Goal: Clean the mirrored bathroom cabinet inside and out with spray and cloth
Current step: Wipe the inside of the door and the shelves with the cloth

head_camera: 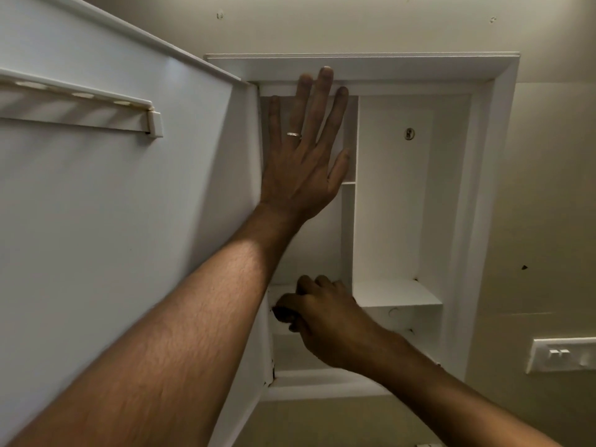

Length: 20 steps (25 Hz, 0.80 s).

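Fingers of the left hand (301, 162) splay flat against the smooth white cabinet (480, 188); right hand (325, 321) curls, contents unclear.

We find no text, label, brand or number to read on the open white recessed wall cabinet (480, 221) or on the white rocker switch plate (562, 354) beside it.
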Motion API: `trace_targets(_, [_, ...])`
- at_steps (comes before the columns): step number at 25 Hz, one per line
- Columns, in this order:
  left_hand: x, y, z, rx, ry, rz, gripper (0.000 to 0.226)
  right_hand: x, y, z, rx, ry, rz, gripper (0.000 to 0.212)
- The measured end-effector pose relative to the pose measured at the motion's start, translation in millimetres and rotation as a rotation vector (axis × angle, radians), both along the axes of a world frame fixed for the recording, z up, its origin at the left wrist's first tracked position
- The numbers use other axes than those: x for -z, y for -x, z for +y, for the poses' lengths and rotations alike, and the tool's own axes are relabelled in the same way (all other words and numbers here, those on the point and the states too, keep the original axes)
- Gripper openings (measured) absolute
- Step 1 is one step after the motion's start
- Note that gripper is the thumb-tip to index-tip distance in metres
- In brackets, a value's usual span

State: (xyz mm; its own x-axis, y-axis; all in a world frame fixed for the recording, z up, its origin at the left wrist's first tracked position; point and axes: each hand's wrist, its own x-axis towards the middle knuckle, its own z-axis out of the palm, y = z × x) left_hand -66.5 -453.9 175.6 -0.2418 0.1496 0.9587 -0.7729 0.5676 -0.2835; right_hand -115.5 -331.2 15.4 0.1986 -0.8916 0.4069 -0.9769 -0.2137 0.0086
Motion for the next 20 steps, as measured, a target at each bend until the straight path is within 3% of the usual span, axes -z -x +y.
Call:
trace_targets(5, [-0.1, 0.2, -1.1, 0.004, 0.010, 0.002, 0.075, -30.8, 11.8, -20.3, 0.036, 0.153, -0.085, 0.038])
trace_targets(12, [-0.5, -0.5, -1.8, 0.009, 0.018, -0.001, 0.075, -28.1, -3.4, -60.3, 0.152, -0.042, 0.357, 0.034])
trace_targets(20, [0.4, -1.1, -1.9, 0.024, 0.019, 0.001, 0.077, -39.9, -9.1, -49.9, 0.584, -0.266, 0.676, 0.041])
